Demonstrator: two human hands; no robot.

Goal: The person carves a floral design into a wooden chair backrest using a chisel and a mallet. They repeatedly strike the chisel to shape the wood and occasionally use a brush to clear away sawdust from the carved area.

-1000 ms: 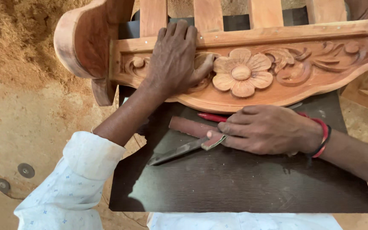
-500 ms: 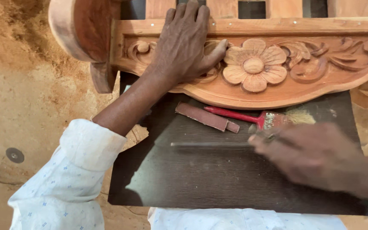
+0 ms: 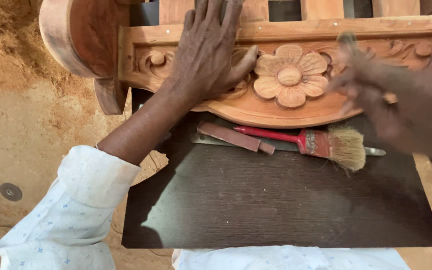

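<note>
The carved wooden panel [image 3: 296, 95] lies at twelve o'clock, flower finished, wood bare. Left hand [image 3: 208, 55] presses it flat, fingers spread. Right hand [image 3: 401, 100], blurred at three o'clock, empty, fingers loosely apart. Below, on the dark counter [image 3: 276, 200], paintbrush [image 3: 321, 142], sanding block [image 3: 231, 136] and chisel [image 3: 286, 146] lie idle.

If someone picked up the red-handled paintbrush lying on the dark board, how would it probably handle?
The paintbrush looks slim with a wooden handle, so probably light and stiff to lift. Its pale bristles splay outward, so that end would likely flex under a push. The flat ferrule and its rest across a metal tool suggest it would slide rather than roll.
</note>
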